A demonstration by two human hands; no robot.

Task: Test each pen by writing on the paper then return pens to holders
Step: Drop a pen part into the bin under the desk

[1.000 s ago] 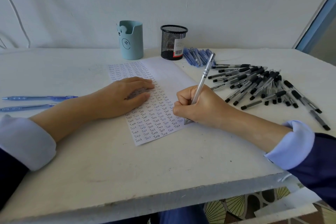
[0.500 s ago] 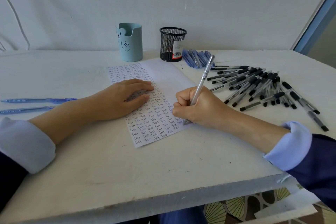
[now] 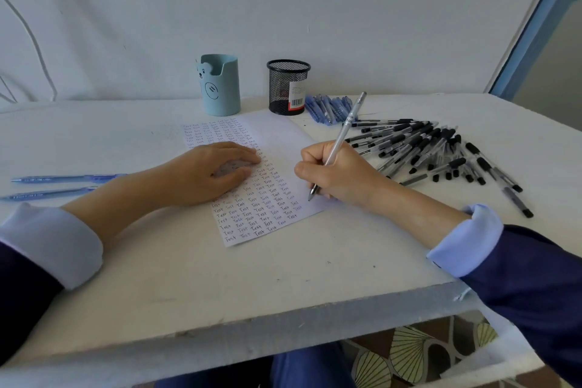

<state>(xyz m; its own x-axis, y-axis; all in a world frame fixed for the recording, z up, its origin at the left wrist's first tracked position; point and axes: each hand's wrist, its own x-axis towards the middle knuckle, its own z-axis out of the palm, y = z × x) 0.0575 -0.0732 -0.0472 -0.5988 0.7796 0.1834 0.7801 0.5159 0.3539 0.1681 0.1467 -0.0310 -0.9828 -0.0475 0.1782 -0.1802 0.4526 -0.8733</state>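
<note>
**Pen tip down at the paper's right edge**

My right hand point(image 3: 340, 176) grips a clear pen point(image 3: 338, 145) in a writing hold. Thumb and fingers are curled round the lower barrel, and the heel of the hand rests at the right edge of the paper point(image 3: 283, 142). The pen leans away from me and to the right, with its top end in the air. Its tip is down at the paper's right edge, just beside the last "Test" in the rows. I cannot tell whether the tip touches the sheet.

My left hand point(image 3: 204, 173) lies palm down on the middle of the paper, fingers straight and close together, holding nothing. Rows of "Test" fill the paper's left side and its near end, while the far right part is bare.

Both holders stand upright beyond the paper's far edge. The blue holder point(image 3: 220, 85) is past the far left corner and the mesh holder point(image 3: 288, 86) is past the far right corner, and they are apart from each other.

To the right of the paper, black pens point(image 3: 425, 148) lie in a loose heap on the table point(image 3: 220, 277), near my right wrist. Blue pens point(image 3: 327, 109) lie bunched beyond the paper's far right corner. Well to the left of the paper, two loose pens point(image 3: 63, 179), both blue, lie side by side beyond my left forearm.
</note>
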